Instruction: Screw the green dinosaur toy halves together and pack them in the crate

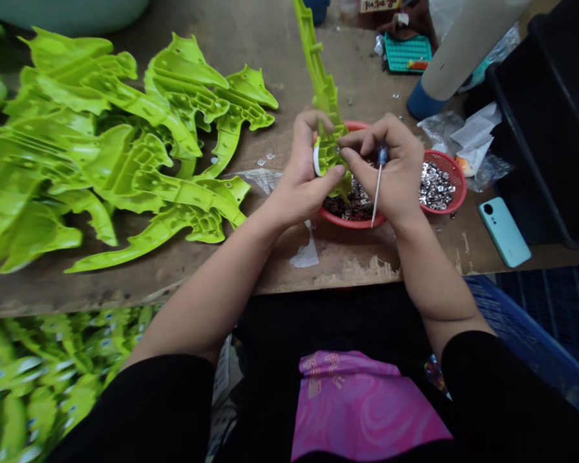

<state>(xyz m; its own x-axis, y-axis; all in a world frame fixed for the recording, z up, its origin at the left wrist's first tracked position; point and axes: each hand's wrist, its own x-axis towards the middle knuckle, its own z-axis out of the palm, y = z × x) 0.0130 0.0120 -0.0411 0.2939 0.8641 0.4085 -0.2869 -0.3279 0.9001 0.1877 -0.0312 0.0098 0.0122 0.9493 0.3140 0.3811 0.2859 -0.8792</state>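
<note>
Grips a long green part (pixel 321 83) in the left hand (pixel 302 173), fingers wrapped round its lower end and thumb pressed across the front, beside a small white disc (pixel 316 159) set into that end. Holds it nearly upright, top leaning away and running out of the upper edge of view. Keeps its lower end just above a red bowl (pixel 347 222) of small dark screws on the table (pixel 347 257). Closes the right hand (pixel 390 170) against the face of the part, thumb and forefinger pinched together at one spot on it; too small to tell what sits between the fingertips. Tucks a screwdriver (pixel 379 177) under the other fingers of that same hand, blue handle in the palm, thin metal shaft pointing down toward the bowl. Just right of the bowl and touching it, a red basket (pixel 456 173) of shiny silver bits. Further right, near the table's edge, a pale blue phone (pixel 504 231) lying face down, and behind it a black crate (pixel 550 128). Far left on the table, well apart from the hands, a loose heap of green parts (pixel 116 148) of the same kind. Below the table's edge at lower left, more green pieces (pixel 53 379), blurred.
</note>
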